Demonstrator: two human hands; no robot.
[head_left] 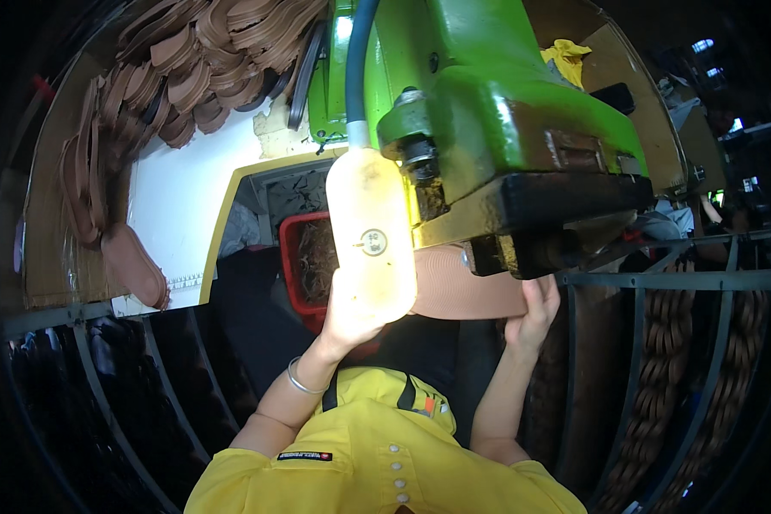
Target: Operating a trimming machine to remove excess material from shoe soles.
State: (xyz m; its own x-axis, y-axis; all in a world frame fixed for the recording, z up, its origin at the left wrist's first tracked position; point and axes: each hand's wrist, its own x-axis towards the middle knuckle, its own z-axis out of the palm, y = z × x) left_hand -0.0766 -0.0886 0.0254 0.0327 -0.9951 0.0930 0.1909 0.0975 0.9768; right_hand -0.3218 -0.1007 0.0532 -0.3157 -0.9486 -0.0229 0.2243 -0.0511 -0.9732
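A brown shoe sole point(467, 291) with fine curved ridges lies level beneath the dark working head point(565, 206) of a green machine point(488, 94). My right hand point(535, 313) grips its right end, fingers curled up over the edge. Behind a bright yellowish lamp point(370, 223) is my left hand point(349, 315), at the sole's left end. The lamp covers its fingers and that end of the sole, so its grip cannot be made out. The sole's far edge is hidden under the machine.
Many brown soles point(222, 51) are heaped at the far left, with one loose sole point(137, 265) on the white tabletop point(175, 197). A red bin point(293, 265) with scraps sits below. Metal racks point(660, 280) with soles stand at right; a cardboard box point(630, 68) is behind.
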